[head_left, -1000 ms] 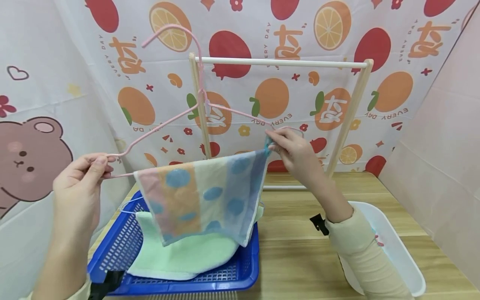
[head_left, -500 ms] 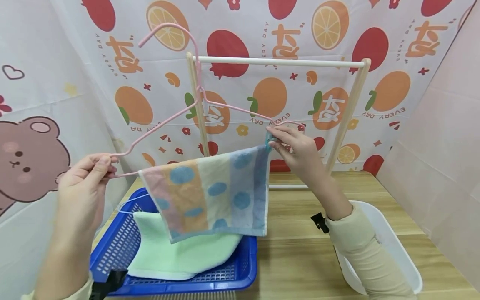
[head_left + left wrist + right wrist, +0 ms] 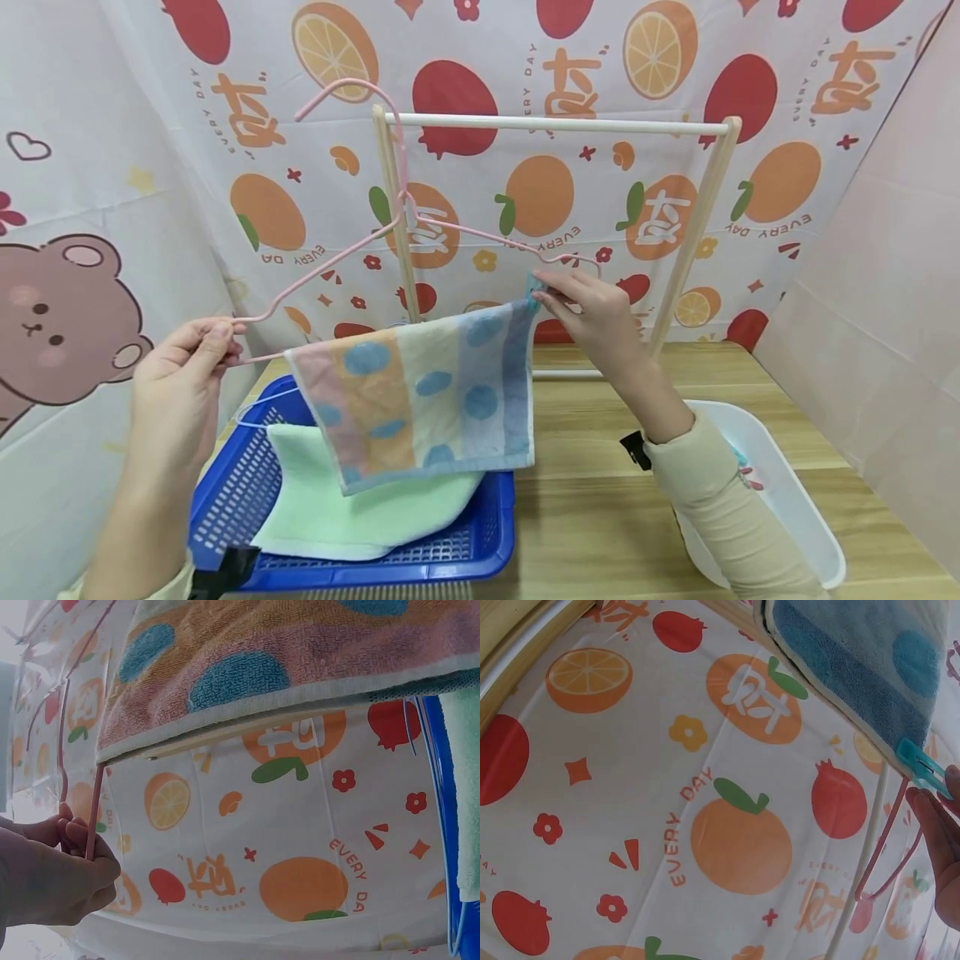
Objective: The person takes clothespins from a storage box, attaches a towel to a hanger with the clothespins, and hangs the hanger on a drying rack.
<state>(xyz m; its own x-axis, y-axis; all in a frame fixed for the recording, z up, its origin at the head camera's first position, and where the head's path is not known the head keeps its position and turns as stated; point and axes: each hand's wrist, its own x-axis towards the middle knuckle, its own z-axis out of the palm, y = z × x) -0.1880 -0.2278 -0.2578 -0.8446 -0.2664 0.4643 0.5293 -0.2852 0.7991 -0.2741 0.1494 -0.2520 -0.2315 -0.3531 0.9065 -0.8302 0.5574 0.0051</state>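
My left hand [image 3: 183, 375] grips the left end of a pink clothes hanger [image 3: 337, 258], which is raised above the basket with its hook upward. A striped towel with blue dots [image 3: 431, 392] hangs folded over the hanger's bottom bar. At the towel's upper right corner my right hand [image 3: 600, 321] pinches a blue clothespin [image 3: 535, 287]. In the right wrist view the clothespin [image 3: 922, 766] sits on the towel's corner beside the pink wire. The left wrist view shows the fingers of my left hand [image 3: 75, 862] curled round the wire.
A blue plastic basket [image 3: 352, 573] below holds a green towel [image 3: 375, 517] and a light blue hanger [image 3: 251, 412]. Behind stands a wooden rack with a white rail [image 3: 555, 124]. A white tray [image 3: 813, 521] with small clips stands at the right, partly behind my right sleeve.
The hanger and towel first rise a little, then sink slightly, with both hands moving along. My left hand has shifted a bit to the right. The right hand stays at the clothespin.
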